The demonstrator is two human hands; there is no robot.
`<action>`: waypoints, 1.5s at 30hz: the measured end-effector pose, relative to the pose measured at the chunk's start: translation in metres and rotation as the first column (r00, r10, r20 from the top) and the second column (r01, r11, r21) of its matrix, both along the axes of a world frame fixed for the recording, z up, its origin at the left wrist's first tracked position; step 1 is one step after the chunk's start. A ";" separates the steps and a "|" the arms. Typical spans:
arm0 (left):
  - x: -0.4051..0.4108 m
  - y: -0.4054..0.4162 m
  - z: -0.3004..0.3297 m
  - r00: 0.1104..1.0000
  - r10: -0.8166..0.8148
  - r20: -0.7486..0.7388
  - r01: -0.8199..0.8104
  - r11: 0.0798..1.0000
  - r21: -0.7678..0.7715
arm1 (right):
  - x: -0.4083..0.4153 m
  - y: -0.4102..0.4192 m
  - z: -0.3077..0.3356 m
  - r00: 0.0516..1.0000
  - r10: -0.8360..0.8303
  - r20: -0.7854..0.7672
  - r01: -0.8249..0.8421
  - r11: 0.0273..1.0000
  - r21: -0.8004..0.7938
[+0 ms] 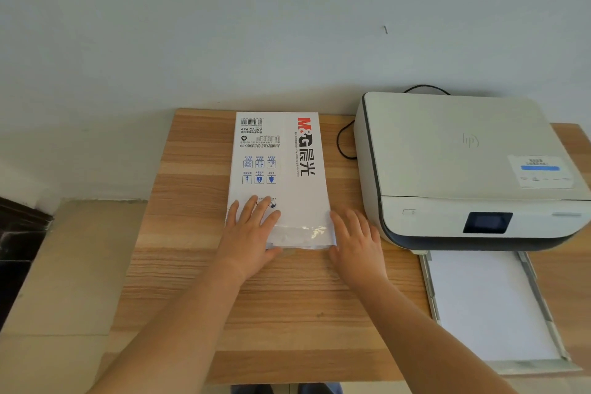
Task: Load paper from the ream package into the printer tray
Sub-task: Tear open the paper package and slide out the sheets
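ream package [281,169] lies flat on the wooden worktop [192,281], long axis running away from the person, printed side up, its near end crinkled and shiny, looks like the wrapper flap/opening. left hand [252,233] is spread flat w/ fingers splayed on the near left corner of the pkg, palm partly over the edge, pressing not gripping, prob to pin it so it won't slide. right hand [355,246] is open too, fingers loosely extended, resting against the near right corner/side of the pkg w/ palm on the worktop; looks set to work the flap or steady that side, can't tell which. printer [463,169] sits just right of the pkg, lid shut, black cable looping behind it. printer tray [428,281] is pulled out toward the person and already shows white sheets inside. judging by this, no sheets are in either hand yet: step in hand is getting the wrapper end open.
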State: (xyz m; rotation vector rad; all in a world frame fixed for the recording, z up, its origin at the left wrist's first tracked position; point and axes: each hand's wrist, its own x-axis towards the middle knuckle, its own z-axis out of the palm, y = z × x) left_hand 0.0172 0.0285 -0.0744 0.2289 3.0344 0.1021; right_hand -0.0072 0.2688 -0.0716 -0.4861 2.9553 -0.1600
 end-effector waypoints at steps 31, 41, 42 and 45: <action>-0.055 0.004 0.044 0.987 -0.078 -0.140 0.096 0.987 0.130 | -0.022 -0.031 0.016 0.997 -0.065 -0.049 0.047 0.951 -0.306; -0.029 -0.006 0.048 0.916 0.081 -0.393 0.010 0.975 0.222 | -0.038 -0.032 0.024 0.999 -0.027 -0.021 0.021 0.968 -0.251; -0.020 -0.006 0.046 0.901 0.082 -0.425 0.024 0.971 0.238 | -0.038 -0.032 0.024 0.999 -0.028 -0.019 0.022 0.967 -0.253; 0.009 -0.006 0.034 0.918 0.058 -0.392 0.056 0.960 0.274 | -0.039 -0.033 0.025 1.000 -0.028 -0.008 0.025 0.966 -0.257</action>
